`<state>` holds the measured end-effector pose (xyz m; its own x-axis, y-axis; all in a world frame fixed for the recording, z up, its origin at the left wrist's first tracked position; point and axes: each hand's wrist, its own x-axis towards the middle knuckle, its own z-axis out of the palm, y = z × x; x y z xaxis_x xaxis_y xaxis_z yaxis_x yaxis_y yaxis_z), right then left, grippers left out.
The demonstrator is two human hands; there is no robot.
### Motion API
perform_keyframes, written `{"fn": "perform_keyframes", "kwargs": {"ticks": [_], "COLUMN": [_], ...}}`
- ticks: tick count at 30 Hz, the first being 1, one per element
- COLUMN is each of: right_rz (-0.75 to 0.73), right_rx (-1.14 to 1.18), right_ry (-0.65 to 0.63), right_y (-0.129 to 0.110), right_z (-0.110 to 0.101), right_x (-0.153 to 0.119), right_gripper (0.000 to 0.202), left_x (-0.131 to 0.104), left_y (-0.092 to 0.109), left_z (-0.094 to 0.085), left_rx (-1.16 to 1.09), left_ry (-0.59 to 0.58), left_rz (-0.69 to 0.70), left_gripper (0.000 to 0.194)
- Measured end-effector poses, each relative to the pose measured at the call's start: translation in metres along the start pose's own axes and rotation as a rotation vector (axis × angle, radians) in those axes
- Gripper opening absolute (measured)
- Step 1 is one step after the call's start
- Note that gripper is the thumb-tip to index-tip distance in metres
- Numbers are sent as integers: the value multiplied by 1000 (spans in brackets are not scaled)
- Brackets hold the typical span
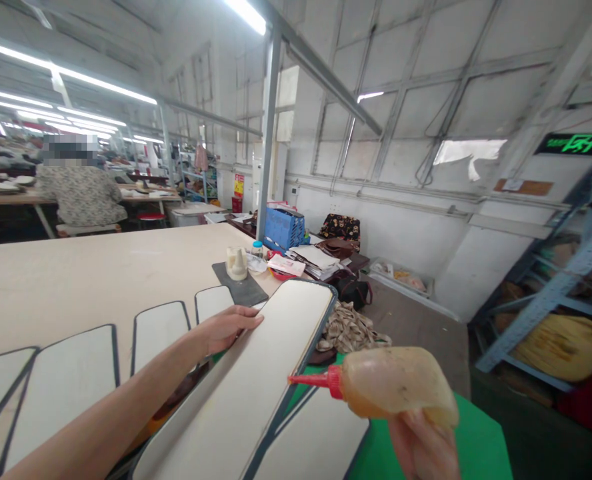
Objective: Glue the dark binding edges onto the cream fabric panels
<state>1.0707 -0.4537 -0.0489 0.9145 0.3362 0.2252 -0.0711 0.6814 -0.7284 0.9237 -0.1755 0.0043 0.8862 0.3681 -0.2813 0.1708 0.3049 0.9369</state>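
Note:
My left hand grips the far left edge of a long white panel with dark edging, thumb on top and fingers mostly hidden below. The panel is tilted and bulges along its left side. In my right hand is a translucent squeeze bottle, tipped on its side with amber liquid inside. Its red nozzle points left, the tip at the panel's right edge; whether it touches I cannot tell. Another white panel lies partly under the first, on a green surface.
Several dark-edged white panels lie along the near edge of the pale table. Beyond them a cream-coloured container stands on a dark mat. A heap of beige strips lies right of the panel. Farther off, a person sits.

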Motion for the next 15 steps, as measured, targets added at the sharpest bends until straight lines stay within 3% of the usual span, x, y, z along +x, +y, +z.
{"fn": "perform_keyframes", "kwargs": {"ticks": [5,15], "right_rz": [10,58], "right_rx": [-26,-83], "right_ry": [-14,-96], "right_y": [-3,2], "right_z": [6,-21], "right_x": [-10,-10], "right_gripper": [60,53], "left_x": [3,14], "left_y": [0,-3], "left_z": [-2,-14], "left_rx": [-13,-43], "left_ry": [16,72], "left_rz": [1,4], "left_gripper": [47,45]}}
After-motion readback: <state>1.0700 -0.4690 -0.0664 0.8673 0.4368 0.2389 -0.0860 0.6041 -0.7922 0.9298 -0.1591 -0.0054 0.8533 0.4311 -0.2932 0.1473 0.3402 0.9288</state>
